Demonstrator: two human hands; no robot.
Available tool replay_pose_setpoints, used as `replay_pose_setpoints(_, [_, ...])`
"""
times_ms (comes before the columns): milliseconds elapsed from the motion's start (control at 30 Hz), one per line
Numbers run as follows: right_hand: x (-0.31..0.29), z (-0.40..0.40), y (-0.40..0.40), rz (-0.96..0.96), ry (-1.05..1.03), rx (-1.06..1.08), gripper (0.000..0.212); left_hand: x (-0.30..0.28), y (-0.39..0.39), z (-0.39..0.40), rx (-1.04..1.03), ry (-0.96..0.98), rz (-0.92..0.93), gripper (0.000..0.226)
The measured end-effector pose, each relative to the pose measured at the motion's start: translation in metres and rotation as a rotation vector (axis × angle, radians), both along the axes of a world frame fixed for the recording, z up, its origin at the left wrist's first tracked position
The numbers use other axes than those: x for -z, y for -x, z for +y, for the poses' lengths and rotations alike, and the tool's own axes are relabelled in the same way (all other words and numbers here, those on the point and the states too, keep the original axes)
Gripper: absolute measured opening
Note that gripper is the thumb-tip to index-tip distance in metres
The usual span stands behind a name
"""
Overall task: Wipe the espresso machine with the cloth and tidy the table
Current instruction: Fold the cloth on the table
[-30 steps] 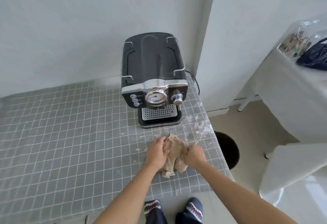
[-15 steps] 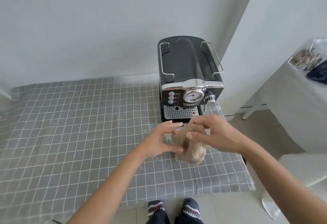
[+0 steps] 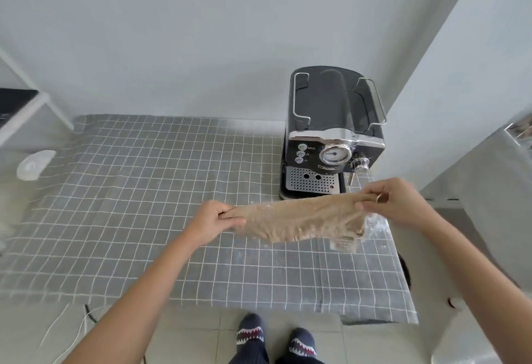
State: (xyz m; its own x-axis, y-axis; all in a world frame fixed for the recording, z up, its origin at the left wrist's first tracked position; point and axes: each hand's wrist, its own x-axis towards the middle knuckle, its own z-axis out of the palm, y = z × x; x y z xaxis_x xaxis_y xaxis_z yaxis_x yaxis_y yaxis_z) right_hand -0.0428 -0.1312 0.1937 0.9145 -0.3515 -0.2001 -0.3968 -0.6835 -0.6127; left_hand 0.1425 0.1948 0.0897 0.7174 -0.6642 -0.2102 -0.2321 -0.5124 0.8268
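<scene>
Head view | left hand [image 3: 214,221] and right hand [image 3: 394,202] each pinch an end of tan terry cloth [image 3: 302,219], stretched above grey checked table [image 3: 144,191] | black-and-chrome espresso machine [image 3: 331,133] at far right corner | front label unreadable

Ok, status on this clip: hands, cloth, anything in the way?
Left hand and right hand pinching cloth ends, stretched above table. Espresso machine untouched behind. Nothing between them.
</scene>
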Motion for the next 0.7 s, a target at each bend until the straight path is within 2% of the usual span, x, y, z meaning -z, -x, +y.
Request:
replay_pose_setpoints(33, [0.013,-0.002,0.001,0.005,0.033,0.055,0.024,0.002,-0.003,0.001,-0.007,-0.008,-0.050,0.047])
replay_pose_setpoints(133, [0.044,0.002,0.008,-0.103,-0.023,0.255,0.022,0.005,0.002,-0.001,-0.016,0.002,-0.217,0.019])
replay_pose_setpoints(267, [0.097,0.017,0.038,-0.260,0.094,0.237,0.025,0.040,0.031,0.006,0.015,-0.002,-0.513,0.035])
replay_pose_setpoints(333, [0.132,0.027,0.062,-0.200,0.100,0.222,0.023,0.071,0.048,0.014,0.111,-0.112,-0.464,0.041])
replay_pose_setpoints(467, [0.191,0.047,0.105,0.042,0.081,0.158,0.032,0.107,0.072,0.033,0.368,-0.448,-0.234,0.052])
replay_pose_setpoints(533, [0.205,0.060,0.116,0.071,0.079,0.172,0.040,0.098,0.069,0.028,0.471,-0.595,-0.272,0.069])
replay_pose_setpoints(600, [0.208,0.070,0.116,0.045,0.070,0.291,0.041,0.083,0.061,0.004,0.473,-0.605,-0.387,0.075])
replay_pose_setpoints(700, [0.208,0.078,0.107,0.089,-0.072,0.613,0.022,0.070,0.056,-0.065,0.438,-0.384,-0.475,0.055])
